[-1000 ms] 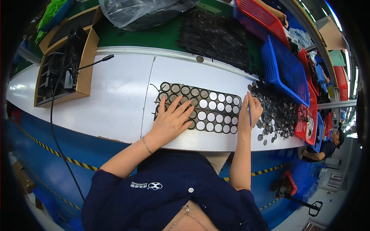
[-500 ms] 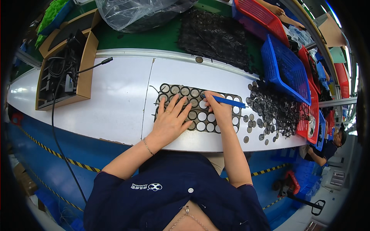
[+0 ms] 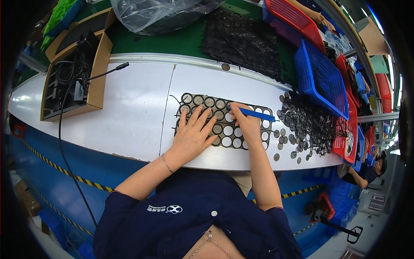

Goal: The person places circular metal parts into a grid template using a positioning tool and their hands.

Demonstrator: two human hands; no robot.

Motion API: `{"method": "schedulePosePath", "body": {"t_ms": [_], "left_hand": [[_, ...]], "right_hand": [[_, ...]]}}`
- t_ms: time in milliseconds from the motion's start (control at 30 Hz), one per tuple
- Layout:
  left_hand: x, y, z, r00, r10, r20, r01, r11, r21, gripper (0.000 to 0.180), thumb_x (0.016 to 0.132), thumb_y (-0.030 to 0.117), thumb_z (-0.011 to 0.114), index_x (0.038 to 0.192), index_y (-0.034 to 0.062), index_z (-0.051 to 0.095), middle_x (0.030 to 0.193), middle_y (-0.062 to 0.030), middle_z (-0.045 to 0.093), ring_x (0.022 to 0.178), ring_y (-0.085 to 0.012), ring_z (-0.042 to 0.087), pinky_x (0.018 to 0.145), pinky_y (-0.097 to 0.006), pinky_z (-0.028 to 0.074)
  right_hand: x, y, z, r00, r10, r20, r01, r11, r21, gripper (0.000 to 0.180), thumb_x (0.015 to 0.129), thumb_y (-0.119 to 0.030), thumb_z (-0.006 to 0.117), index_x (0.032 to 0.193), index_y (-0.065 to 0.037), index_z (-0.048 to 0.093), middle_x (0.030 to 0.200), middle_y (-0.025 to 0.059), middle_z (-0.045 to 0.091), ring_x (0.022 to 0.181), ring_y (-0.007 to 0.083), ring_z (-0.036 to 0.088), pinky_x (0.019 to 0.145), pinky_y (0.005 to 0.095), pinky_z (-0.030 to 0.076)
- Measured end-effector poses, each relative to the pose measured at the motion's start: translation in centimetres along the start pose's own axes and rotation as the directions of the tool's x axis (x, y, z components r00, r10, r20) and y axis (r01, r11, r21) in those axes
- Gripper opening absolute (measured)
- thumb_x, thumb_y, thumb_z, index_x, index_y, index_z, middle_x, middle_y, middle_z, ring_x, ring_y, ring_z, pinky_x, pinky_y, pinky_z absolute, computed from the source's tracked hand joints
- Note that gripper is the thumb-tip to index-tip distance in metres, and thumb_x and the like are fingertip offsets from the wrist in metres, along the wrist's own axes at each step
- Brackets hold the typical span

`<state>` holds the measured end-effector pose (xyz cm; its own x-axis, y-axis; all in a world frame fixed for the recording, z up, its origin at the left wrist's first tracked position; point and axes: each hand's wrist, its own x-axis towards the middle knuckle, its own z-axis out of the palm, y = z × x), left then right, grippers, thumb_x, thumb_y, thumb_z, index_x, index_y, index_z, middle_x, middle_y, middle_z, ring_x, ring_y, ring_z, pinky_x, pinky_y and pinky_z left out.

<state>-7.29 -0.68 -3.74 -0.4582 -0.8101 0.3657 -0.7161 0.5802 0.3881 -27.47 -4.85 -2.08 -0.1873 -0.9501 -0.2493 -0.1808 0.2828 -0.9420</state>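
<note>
A dark sheet with rows of round rings (image 3: 209, 102) lies on the white table. Several rings are filled with greyish discs, while those toward the right show white through them. My left hand (image 3: 193, 133) rests flat on the sheet's left part, fingers spread. In my right hand (image 3: 246, 121) is a slim blue pen-like tool (image 3: 258, 114), its tip at a ring in the upper middle of the sheet and its other end pointing right. The exact kind of tool cannot be made out. My right fingers partly cover the rings beneath them.
Loose round discs and black ring scraps (image 3: 304, 121) are heaped right of the sheet. Beyond them stand a blue basket (image 3: 321, 77) and red baskets (image 3: 297, 19). A cardboard box (image 3: 97, 82) with cables is at left. Dark sheets (image 3: 241, 41) lie on the green surface behind.
The whole scene has shifted very slightly to the right in the view. Both hands keep nearly the same places on the sheet, and the blue tool stays in my right hand.
</note>
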Motion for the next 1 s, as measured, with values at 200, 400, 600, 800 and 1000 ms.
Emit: {"method": "schedulePosePath", "body": {"t_ms": [200,400,600,800,1000], "left_hand": [[-0.1,0.0,-0.3,1.000,-0.011,-0.001,0.011,1.000,0.008,0.052,0.087,0.034,0.071,0.131,0.0071,0.061,0.141,-0.0143,0.053,0.137,-0.0345,0.042,0.113,-0.062,0.025],[0.3,-0.7,-0.4,0.999,-0.015,0.037,0.013,0.999,0.052,0.050,0.088,0.032,0.070,0.130,0.0074,0.061,0.141,-0.0109,0.053,0.138,-0.0304,0.042,0.113,-0.063,0.022],[1.7,-2.3,0.1,0.999,-0.001,0.047,-0.003,0.996,0.089,0.053,0.091,0.035,0.066,0.136,0.0102,0.057,0.145,-0.0050,0.052,0.140,-0.0278,0.039,0.115,-0.065,0.018],[1.6,-2.1,-0.1,0.998,-0.025,0.062,0.018,0.994,0.107,0.054,0.092,0.037,0.065,0.138,0.0110,0.056,0.147,-0.0038,0.050,0.142,-0.0277,0.037,0.115,-0.065,0.018],[1.6,-2.1,0.0,0.999,-0.021,0.049,0.017,0.996,0.088,0.054,0.091,0.037,0.066,0.137,0.0108,0.057,0.147,-0.0037,0.051,0.142,-0.0278,0.038,0.114,-0.065,0.018]], "right_hand": [[0.8,0.6,-1.2,0.581,-0.799,0.154,0.581,0.275,-0.766,0.020,0.089,-0.011,0.068,0.107,-0.004,0.071,0.103,0.0115,0.067,0.090,0.0304,0.063,0.078,0.0409,0.051],[2.2,0.7,-7.0,0.811,-0.472,-0.346,0.345,0.863,-0.370,0.025,0.095,-0.019,0.066,0.111,0.000,0.072,0.088,0.0107,0.069,0.074,0.0155,0.064,0.062,0.0270,0.050],[-0.2,-0.4,2.0,0.994,-0.070,0.089,0.068,0.997,0.023,0.032,0.093,-0.026,0.070,0.112,0.000,0.072,0.087,0.0052,0.070,0.073,0.0083,0.063,0.058,0.0200,0.048],[0.2,-0.4,1.9,0.993,-0.030,0.116,0.027,0.999,0.021,0.033,0.093,-0.028,0.070,0.111,-0.001,0.072,0.087,0.0046,0.071,0.072,0.0079,0.063,0.057,0.0200,0.048],[0.1,-0.7,2.1,0.993,-0.038,0.113,0.043,0.998,-0.040,0.034,0.093,-0.029,0.071,0.112,-0.001,0.072,0.087,0.0046,0.071,0.071,0.0076,0.062,0.056,0.0197,0.047]]}}
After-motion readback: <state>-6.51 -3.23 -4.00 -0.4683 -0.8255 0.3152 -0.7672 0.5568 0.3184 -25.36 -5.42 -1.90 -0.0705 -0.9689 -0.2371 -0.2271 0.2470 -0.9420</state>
